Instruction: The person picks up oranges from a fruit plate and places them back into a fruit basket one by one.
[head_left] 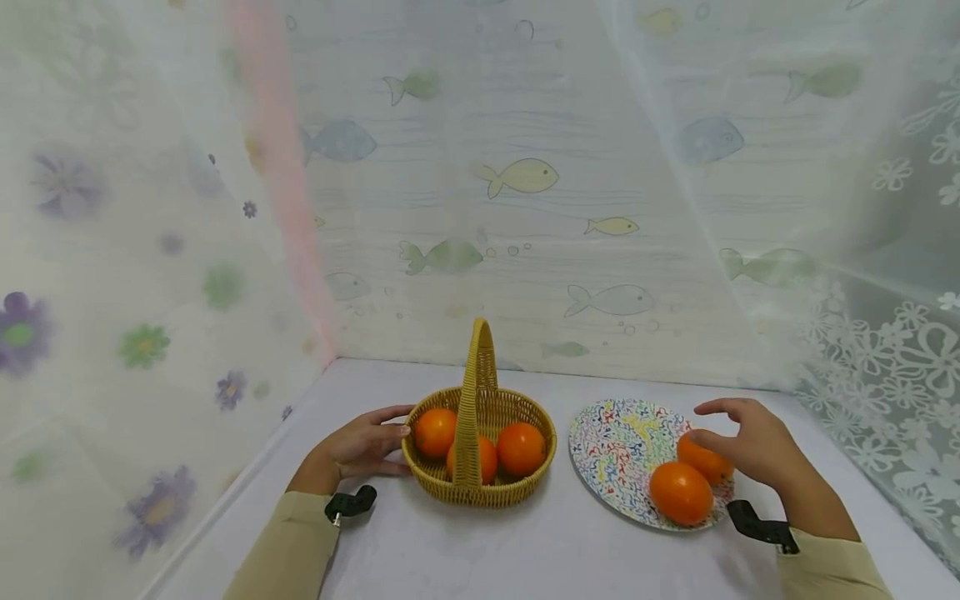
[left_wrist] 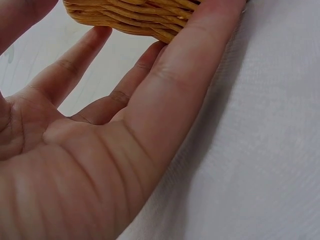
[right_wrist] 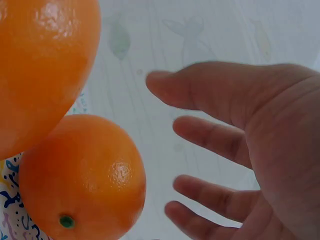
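A yellow wicker basket with a tall arched handle holds several oranges, among them one orange at its right side. My left hand is at the basket's left side, fingers extended, fingertips against the woven wall. On the right lies a round plate with a multicoloured squiggle pattern. It bears a near orange and a second orange just behind. Over the second one is my right hand, thumb and fingers spread apart. In the right wrist view a gap shows between its fingers and that orange.
Basket and plate stand side by side on a white-covered table. Behind them hangs a pale curtain with fish drawings. A flowered sheet hangs at the left, and white lacy cloth at the right.
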